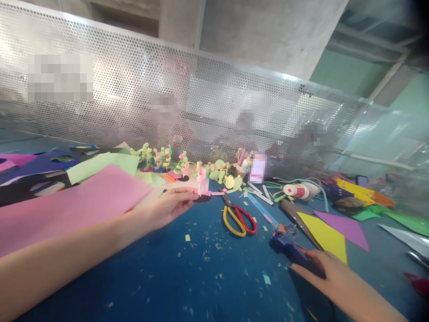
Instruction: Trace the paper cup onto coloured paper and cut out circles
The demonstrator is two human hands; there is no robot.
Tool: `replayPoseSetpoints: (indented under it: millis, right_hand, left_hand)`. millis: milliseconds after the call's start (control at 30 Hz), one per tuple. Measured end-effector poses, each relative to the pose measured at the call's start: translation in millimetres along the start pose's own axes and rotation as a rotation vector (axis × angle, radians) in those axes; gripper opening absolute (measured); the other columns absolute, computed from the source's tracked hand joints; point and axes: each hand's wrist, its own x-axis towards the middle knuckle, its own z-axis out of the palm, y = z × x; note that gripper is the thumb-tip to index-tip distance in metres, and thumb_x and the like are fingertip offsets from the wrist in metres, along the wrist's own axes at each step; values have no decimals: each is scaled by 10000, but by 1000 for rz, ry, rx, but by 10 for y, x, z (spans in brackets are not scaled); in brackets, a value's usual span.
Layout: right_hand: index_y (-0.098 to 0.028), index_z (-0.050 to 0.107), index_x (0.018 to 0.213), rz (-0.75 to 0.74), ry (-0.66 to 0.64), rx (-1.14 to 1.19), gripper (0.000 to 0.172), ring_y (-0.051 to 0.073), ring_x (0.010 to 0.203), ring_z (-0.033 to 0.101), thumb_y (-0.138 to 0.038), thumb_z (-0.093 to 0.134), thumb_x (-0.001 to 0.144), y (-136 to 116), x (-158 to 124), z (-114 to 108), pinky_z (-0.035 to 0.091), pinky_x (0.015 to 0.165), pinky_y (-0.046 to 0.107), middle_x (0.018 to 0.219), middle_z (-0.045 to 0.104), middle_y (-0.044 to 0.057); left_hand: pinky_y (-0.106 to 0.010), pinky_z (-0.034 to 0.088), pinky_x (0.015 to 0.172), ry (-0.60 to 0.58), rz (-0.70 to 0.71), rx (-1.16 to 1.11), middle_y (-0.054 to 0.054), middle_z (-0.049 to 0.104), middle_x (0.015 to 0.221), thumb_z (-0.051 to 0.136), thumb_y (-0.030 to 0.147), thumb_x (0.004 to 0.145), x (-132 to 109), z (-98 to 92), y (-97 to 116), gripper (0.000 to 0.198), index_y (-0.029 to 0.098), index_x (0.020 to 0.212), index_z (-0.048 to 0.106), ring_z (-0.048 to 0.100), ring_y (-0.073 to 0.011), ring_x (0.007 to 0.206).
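Pink paper figure (202, 182) pinched at its dark round base by left hand (167, 206), far across blue tabletop (201, 277).

Held upright just in front of a row of similar paper figures (161, 158) along the perforated metal screen (208, 112). Judged very light, thin and easily crushed; curled strips likely to bend or tear, so best taken by the flat base disc rather than the pink coil. Left hand closed lightly on that base, fingers under, thumb on top. Right hand (330, 275) resting near the tabletop's near edge, fingers curled over a dark blue glue gun (290, 248); firmness of grip could not be told. Red-and-yellow scissors (239, 219) lying between the hands, yellow paper sheet (323, 235) just beside the glue gun, large pink sheet (73, 205) at left.
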Motion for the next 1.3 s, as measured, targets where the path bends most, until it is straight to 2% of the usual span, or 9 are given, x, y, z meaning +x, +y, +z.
replayPoseSetpoints:
  millis: [100, 300, 433, 567, 767, 900, 1000, 1133, 1300]
  right_hand:
    - [-170, 606, 895, 29, -44, -1, 559, 327, 844, 625, -664, 503, 655, 17, -46, 117, 480, 794, 443, 908, 655, 163]
    - [-164, 504, 935, -4, 116, -61, 549, 343, 869, 618, -655, 476, 692, 6, -24, 224, 483, 783, 452, 899, 604, 154]
    - [-125, 459, 1141, -85, 180, -138, 631, 324, 878, 627, -632, 429, 766, -20, 56, 251, 509, 755, 438, 979, 576, 156]
    - [-114, 574, 987, -227, 112, -156, 516, 309, 858, 632, -555, 344, 852, 4, 130, 309, 508, 790, 452, 960, 593, 176]
    - [-111, 566, 981, -240, 267, -48, 558, 381, 936, 600, -536, 219, 879, -137, 59, 124, 490, 780, 500, 945, 599, 237]
    - [-205, 532, 968, -177, 166, 129, 390, 209, 658, 641, -460, 238, 934, -498, -42, -249, 528, 615, 294, 727, 631, 73]
    - [-219, 513, 959, -223, -71, 444, 326, 158, 623, 583, -482, 322, 928, -907, -160, -435, 501, 628, 242, 664, 590, 7]
    - [-208, 518, 919, -185, -307, 704, 369, 123, 557, 533, -518, 318, 925, -1420, -301, -478, 462, 582, 228, 632, 558, -14]
    - [-193, 554, 850, -141, -399, 703, 460, 123, 566, 531, -587, 320, 895, -1722, -308, -473, 420, 578, 252, 625, 551, -11]
  left_hand:
    - [-119, 491, 669, -12, 1, 5, -26, 685, 869, 753, 126, 678, 6, -3, -11, 134, 143, 806, 720, 602, -73, 767]
    - [-121, 493, 674, 21, -44, -18, -24, 687, 860, 741, 100, 681, -1, 23, -36, 104, 139, 776, 723, 607, -78, 776]
    - [-129, 483, 706, 24, -72, -31, -27, 696, 867, 738, 96, 678, -13, 33, -45, 92, 143, 756, 726, 612, -84, 806]
    - [-128, 468, 700, 1, -70, -39, -17, 698, 835, 746, 98, 665, -30, 46, -54, 84, 146, 731, 728, 608, -75, 797]
    - [-140, 452, 720, -21, -70, -44, -6, 700, 823, 773, 123, 637, -26, 45, -87, 98, 151, 719, 727, 609, -80, 818]
    - [-149, 451, 747, -63, -65, -27, -31, 713, 900, 773, 149, 647, -34, 49, -86, 121, 153, 762, 735, 615, -98, 875]
    - [-140, 454, 718, -43, -78, -29, -17, 716, 871, 776, 149, 644, -58, 70, -70, 105, 159, 739, 734, 619, -86, 838]
    - [-133, 452, 730, -105, -86, -2, -44, 713, 973, 756, 167, 678, -95, 105, -54, 143, 152, 819, 738, 617, -108, 931]
    - [-130, 446, 724, -172, -63, -13, -23, 714, 940, 753, 161, 685, -118, 129, -62, 114, 165, 798, 737, 620, -102, 923]
